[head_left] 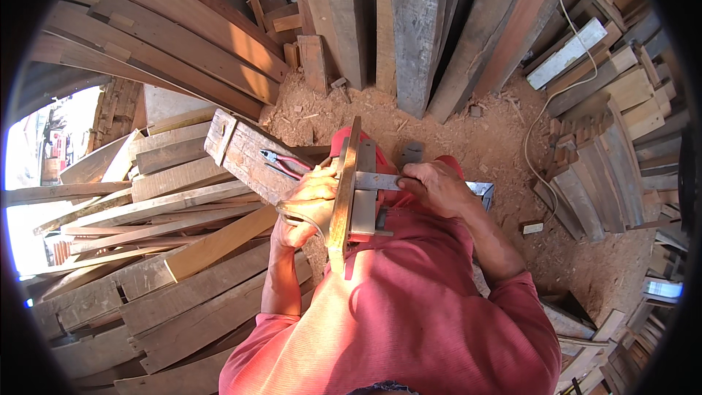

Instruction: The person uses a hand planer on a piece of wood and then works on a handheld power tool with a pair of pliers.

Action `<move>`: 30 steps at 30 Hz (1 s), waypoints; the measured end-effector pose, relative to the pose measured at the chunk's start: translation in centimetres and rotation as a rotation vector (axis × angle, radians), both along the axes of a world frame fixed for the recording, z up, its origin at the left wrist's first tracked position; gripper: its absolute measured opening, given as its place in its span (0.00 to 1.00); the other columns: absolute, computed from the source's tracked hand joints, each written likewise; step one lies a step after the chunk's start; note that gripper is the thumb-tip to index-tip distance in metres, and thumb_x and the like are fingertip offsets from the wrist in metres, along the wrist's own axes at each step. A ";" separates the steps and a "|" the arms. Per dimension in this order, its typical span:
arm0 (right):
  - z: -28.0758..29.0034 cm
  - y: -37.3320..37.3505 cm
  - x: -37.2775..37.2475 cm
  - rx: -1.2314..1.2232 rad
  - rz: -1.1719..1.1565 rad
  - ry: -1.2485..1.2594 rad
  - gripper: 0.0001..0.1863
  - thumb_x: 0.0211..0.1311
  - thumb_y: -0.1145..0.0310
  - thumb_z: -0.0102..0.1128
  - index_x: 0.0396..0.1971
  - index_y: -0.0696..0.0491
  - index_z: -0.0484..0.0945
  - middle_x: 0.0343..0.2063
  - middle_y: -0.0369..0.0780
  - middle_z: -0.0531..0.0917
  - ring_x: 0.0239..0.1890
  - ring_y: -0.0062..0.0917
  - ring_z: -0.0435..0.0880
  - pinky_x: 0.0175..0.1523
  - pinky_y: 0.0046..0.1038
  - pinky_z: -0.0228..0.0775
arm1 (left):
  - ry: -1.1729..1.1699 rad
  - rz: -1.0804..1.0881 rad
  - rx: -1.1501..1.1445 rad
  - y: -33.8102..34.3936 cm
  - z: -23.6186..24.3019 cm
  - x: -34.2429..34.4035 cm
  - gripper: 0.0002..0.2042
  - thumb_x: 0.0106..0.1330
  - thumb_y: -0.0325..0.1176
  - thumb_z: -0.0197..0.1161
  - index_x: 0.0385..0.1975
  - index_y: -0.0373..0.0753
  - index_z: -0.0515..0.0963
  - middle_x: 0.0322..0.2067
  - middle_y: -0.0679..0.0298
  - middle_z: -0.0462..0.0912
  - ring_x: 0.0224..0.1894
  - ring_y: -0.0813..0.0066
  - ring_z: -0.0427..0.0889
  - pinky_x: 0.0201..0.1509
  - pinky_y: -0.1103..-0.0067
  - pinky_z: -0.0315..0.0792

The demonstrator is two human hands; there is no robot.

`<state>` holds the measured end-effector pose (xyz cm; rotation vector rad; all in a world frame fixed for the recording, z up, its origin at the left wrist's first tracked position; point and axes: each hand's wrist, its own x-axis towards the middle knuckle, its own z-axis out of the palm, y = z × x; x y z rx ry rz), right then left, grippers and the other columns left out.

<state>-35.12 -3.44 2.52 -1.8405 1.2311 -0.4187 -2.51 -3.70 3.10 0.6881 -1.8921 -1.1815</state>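
My left hand (308,201) is closed around the loop-shaped handle of a long, narrow tool (344,197) with a worn yellowish-brown edge and grey metal plates on its right side. Its exact kind I cannot make out. In my right hand (436,185), thumb and fingers pinch the end of a flat grey metal strip (376,181). The strip's other end meets the tool's plates; whether it is fixed there cannot be seen. Just beyond my left hand, pliers (289,164) with red handles lie on a rough wooden plank (245,157). A shiny metal piece (480,190) shows past my right wrist.
Stacked boards (197,300) fill the left side. Tall planks (417,29) lean at the back. Timber offcuts (596,175) are piled at right. A pale cord (528,135) runs over the sawdust-covered floor (504,124).
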 end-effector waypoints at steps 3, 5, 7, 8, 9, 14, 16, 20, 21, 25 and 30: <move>0.4 0.1 0.0 0.003 -0.003 -0.010 0.13 0.73 0.61 0.57 0.35 0.56 0.77 0.30 0.52 0.81 0.37 0.52 0.81 0.41 0.48 0.68 | -0.016 0.003 -0.003 -0.1 -0.1 0.4 0.27 0.54 0.50 0.61 0.44 0.32 0.83 0.50 0.53 0.84 0.62 0.44 0.77 0.72 0.48 0.60; -0.9 0.6 -1.5 -0.030 -0.127 -0.026 0.13 0.73 0.62 0.56 0.37 0.57 0.77 0.31 0.52 0.81 0.37 0.51 0.81 0.42 0.48 0.69 | -0.030 -0.028 -0.014 -0.2 -1.4 1.2 0.33 0.57 0.61 0.61 0.48 0.34 0.82 0.52 0.52 0.83 0.64 0.44 0.76 0.74 0.48 0.56; -2.7 1.7 -4.4 0.031 -0.322 0.075 0.14 0.75 0.60 0.53 0.40 0.58 0.78 0.35 0.54 0.82 0.41 0.52 0.82 0.46 0.49 0.70 | -0.031 -0.032 -0.020 -0.4 -1.8 1.6 0.35 0.59 0.65 0.61 0.50 0.35 0.82 0.53 0.52 0.83 0.65 0.44 0.76 0.75 0.47 0.54; -3.7 2.5 -6.4 0.110 -0.460 0.188 0.16 0.77 0.59 0.49 0.42 0.58 0.78 0.39 0.56 0.83 0.45 0.54 0.82 0.50 0.50 0.71 | -0.021 -0.024 -0.019 -0.6 -1.9 1.6 0.35 0.59 0.65 0.62 0.50 0.35 0.81 0.53 0.51 0.83 0.65 0.44 0.76 0.74 0.47 0.55; -6.0 4.0 -9.3 0.126 -0.500 0.240 0.18 0.78 0.59 0.48 0.44 0.59 0.78 0.40 0.56 0.83 0.46 0.55 0.82 0.50 0.50 0.71 | -0.004 -0.024 -0.015 -0.8 -2.1 1.3 0.35 0.59 0.64 0.62 0.50 0.35 0.81 0.53 0.51 0.83 0.64 0.44 0.76 0.74 0.47 0.55; -13.7 16.7 -17.5 0.333 -0.725 0.523 0.21 0.77 0.55 0.47 0.44 0.59 0.78 0.36 0.53 0.84 0.39 0.49 0.84 0.44 0.46 0.73 | 0.074 0.066 -0.042 -2.8 -2.7 0.0 0.21 0.61 0.45 0.59 0.46 0.34 0.81 0.51 0.51 0.84 0.59 0.44 0.80 0.73 0.48 0.60; -14.4 21.0 -18.2 0.666 -0.862 0.302 0.22 0.78 0.51 0.46 0.44 0.56 0.78 0.27 0.44 0.84 0.28 0.37 0.84 0.36 0.38 0.74 | 0.144 0.143 0.060 -2.7 -3.2 -0.4 0.23 0.62 0.47 0.59 0.47 0.33 0.81 0.51 0.50 0.84 0.60 0.45 0.80 0.74 0.49 0.58; -20.8 31.3 -18.4 0.688 -1.179 -0.076 0.22 0.74 0.49 0.53 0.40 0.56 0.82 0.24 0.38 0.82 0.23 0.26 0.80 0.31 0.34 0.72 | 0.180 0.184 0.183 -3.5 -3.5 -1.1 0.23 0.64 0.47 0.58 0.48 0.32 0.82 0.51 0.51 0.84 0.59 0.51 0.80 0.73 0.52 0.59; -20.6 31.7 -17.4 0.638 -1.195 -0.099 0.23 0.73 0.49 0.55 0.39 0.56 0.82 0.23 0.37 0.82 0.23 0.25 0.80 0.31 0.33 0.72 | 0.169 0.200 0.242 -3.3 -3.9 -0.5 0.22 0.65 0.45 0.58 0.48 0.32 0.82 0.50 0.52 0.84 0.57 0.53 0.80 0.72 0.54 0.61; -17.7 30.0 -15.5 0.622 -1.130 0.218 0.22 0.70 0.50 0.59 0.39 0.57 0.84 0.26 0.44 0.85 0.29 0.32 0.86 0.34 0.36 0.75 | 0.210 0.263 0.412 -3.5 -6.3 1.3 0.19 0.68 0.40 0.60 0.50 0.32 0.81 0.48 0.58 0.83 0.49 0.68 0.80 0.58 0.68 0.72; -24.0 33.6 -22.2 0.410 -0.116 0.935 0.19 0.64 0.58 0.61 0.46 0.56 0.83 0.36 0.55 0.87 0.46 0.54 0.86 0.48 0.52 0.76 | 0.213 0.332 0.658 -5.1 -10.1 2.4 0.20 0.70 0.43 0.63 0.54 0.35 0.78 0.43 0.67 0.82 0.42 0.79 0.79 0.44 0.78 0.74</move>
